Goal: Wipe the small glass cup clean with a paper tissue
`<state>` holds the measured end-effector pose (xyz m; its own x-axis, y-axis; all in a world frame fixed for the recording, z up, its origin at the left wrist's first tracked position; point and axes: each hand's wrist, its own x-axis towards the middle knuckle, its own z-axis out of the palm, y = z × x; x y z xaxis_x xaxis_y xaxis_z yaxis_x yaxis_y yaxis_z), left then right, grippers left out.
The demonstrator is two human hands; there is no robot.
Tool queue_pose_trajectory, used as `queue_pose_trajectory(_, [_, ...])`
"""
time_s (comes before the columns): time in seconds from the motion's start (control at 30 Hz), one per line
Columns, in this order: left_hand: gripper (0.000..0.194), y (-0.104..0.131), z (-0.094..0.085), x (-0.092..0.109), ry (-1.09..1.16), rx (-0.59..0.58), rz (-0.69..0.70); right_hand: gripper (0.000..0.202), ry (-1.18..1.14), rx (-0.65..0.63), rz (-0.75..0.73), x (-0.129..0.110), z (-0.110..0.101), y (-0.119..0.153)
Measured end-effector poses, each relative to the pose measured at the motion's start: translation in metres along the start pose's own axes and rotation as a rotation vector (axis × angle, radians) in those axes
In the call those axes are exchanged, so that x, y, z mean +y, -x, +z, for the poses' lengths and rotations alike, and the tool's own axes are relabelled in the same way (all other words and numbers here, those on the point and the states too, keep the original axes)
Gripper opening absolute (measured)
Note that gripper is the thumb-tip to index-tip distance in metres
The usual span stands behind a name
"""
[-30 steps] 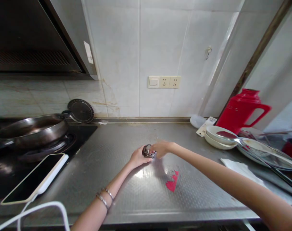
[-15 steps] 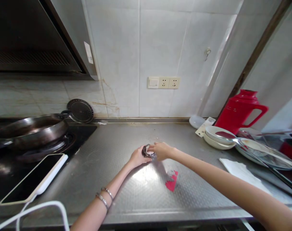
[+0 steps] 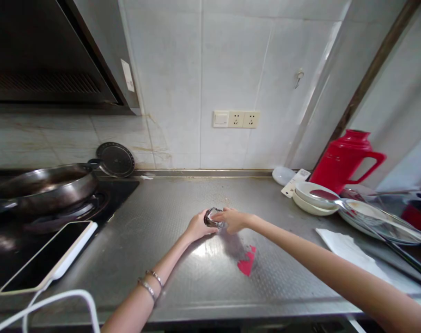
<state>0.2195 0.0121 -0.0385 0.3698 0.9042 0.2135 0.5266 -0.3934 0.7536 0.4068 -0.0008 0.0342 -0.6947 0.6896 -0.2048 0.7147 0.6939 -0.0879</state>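
Over the middle of the steel counter (image 3: pixel 182 289), my left hand (image 3: pixel 197 227) is closed around a small, dark, shiny round container with a pale inside (image 3: pixel 213 218). My right hand (image 3: pixel 233 220) is at the container's right side, its fingers bent and reaching over the rim into the opening. Whether those fingers pinch anything is hidden. Torn red scraps (image 3: pixel 246 262) lie on the counter just below my right hand.
On the left, a phone (image 3: pixel 47 256) with a white cable lies partly on the stove, near a large pan (image 3: pixel 54 187). To the right are stacked bowls (image 3: pixel 314 208), a red thermos (image 3: pixel 345 159), a white paper sheet (image 3: pixel 349 249) and a plate with utensils (image 3: pixel 373 217).
My right fingers have shifted slightly over the container's opening, showing more of its pale inside. My left hand keeps its hold in nearly the same spot.
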Motion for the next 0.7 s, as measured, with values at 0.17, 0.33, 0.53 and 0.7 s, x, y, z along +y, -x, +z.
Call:
queue_pose_trajectory(0.17, [0.075, 0.001, 0.0, 0.004, 0.009, -0.002, -0.004, 0.061, 0.072, 0.057, 0.026, 0.0, 0.0, 0.002])
queue_pose_trajectory(0.33, [0.072, 0.001, 0.002, 0.003, -0.039, 0.021, 0.003, 0.046, 0.206, 0.136, 0.032, -0.001, 0.001, 0.007])
queue_pose_trajectory(0.53, [0.071, -0.001, 0.002, 0.001, -0.038, 0.016, 0.009, 0.025, 0.18, 0.124, 0.066, -0.004, 0.0, 0.009])
queue_pose_trajectory(0.7, [0.071, -0.002, 0.002, 0.002, 0.021, 0.001, 0.005, 0.022, -0.007, 0.138, 0.071, -0.003, 0.006, 0.012])
